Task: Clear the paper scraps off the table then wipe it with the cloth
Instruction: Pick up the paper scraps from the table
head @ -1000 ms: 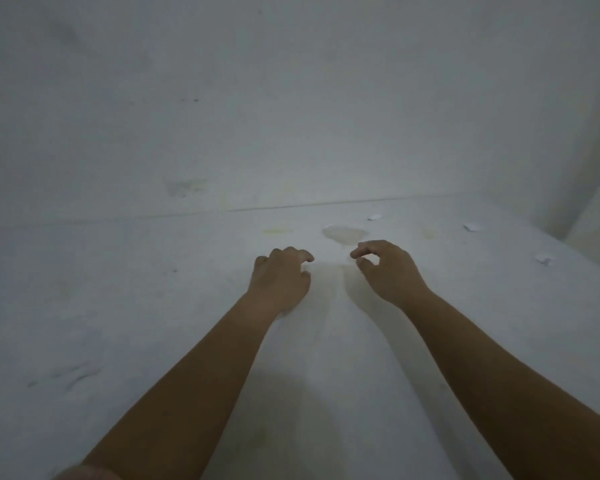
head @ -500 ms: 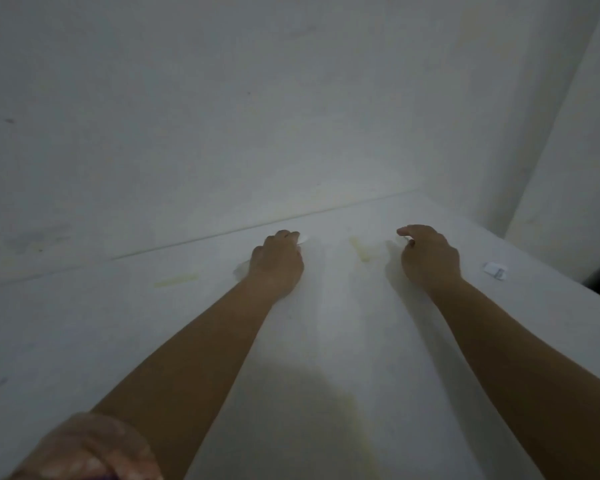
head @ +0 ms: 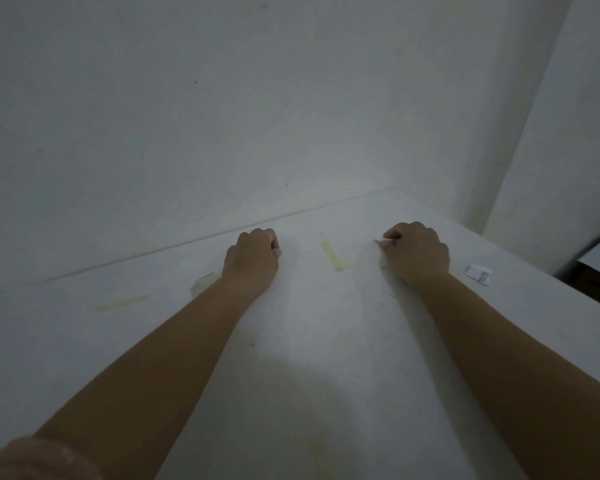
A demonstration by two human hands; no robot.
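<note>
- On the white table (head: 309, 341), near its far edge by the wall, both hands rest knuckles-up.
- The left hand (head: 252, 261) is curled into a fist; what it encloses, if anything, is hidden.
- The right hand (head: 417, 252) has fingers curled, seemingly pinching a small pale scrap (head: 381, 242) at its fingertips, though the dim view leaves this unsure.
- A folded paper scrap (head: 478, 273) lies just right of the right wrist.
- Another pale scrap (head: 201, 284) peeks from beside the left wrist.
- Yellowish streaks (head: 333, 256) mark the tabletop between the hands.

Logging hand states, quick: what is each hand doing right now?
Left hand: fingers curled; contents cannot be told.
Right hand: fingers curled, pinching a paper scrap.
</note>
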